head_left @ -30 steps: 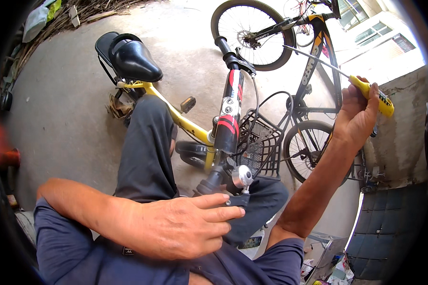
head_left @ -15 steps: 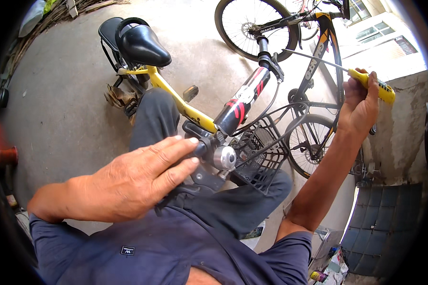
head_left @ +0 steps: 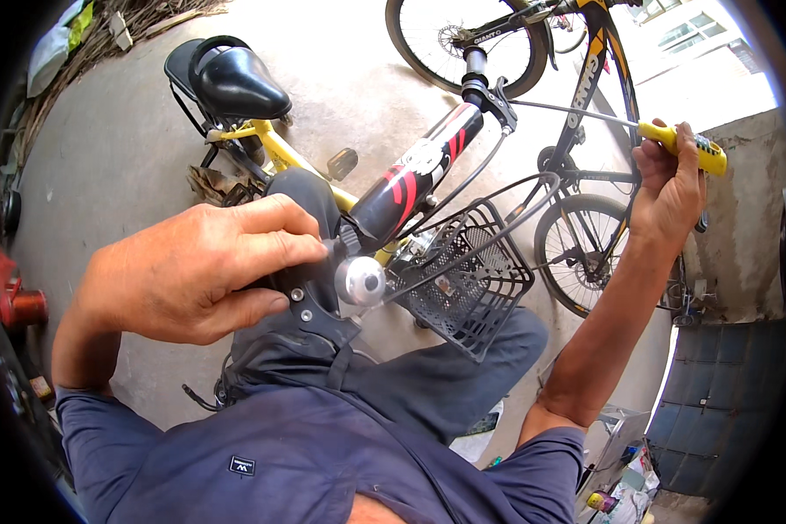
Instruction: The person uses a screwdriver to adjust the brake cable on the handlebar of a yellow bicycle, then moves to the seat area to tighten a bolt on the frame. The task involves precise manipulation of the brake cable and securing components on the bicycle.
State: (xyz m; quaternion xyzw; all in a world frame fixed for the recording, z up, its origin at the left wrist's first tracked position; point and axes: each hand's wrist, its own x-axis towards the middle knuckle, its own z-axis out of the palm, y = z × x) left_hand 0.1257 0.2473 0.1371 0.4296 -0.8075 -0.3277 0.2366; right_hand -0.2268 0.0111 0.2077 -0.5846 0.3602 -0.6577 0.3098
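Note:
A small yellow bicycle (head_left: 301,162) stands before me, its handlebar (head_left: 419,179) wrapped in a black, red and white sleeve. My left hand (head_left: 196,271) bends its fingers over the handlebar's near left end, beside a silver bell (head_left: 359,280); the fingertips touch a dark part there, and the hand hides most of the grip. Raised at the right, my right hand (head_left: 668,179) grips the yellow handle of a long screwdriver (head_left: 657,133). Its thin shaft points left, and its tip appears near the brake lever (head_left: 500,109) at the handlebar's far end.
A black plastic basket (head_left: 467,275) hangs at the bicycle's front, with looping cables over it. My knees flank the handlebar. Behind stands a larger black and orange bicycle (head_left: 585,83). Sticks (head_left: 105,52) lie at the far left, and a dark panelled door (head_left: 716,410) is at the right.
The handlebar and bell have shifted left and toward me. My left hand has gone from outstretched fingers to bent ones. My right hand still holds the screwdriver in nearly the same place.

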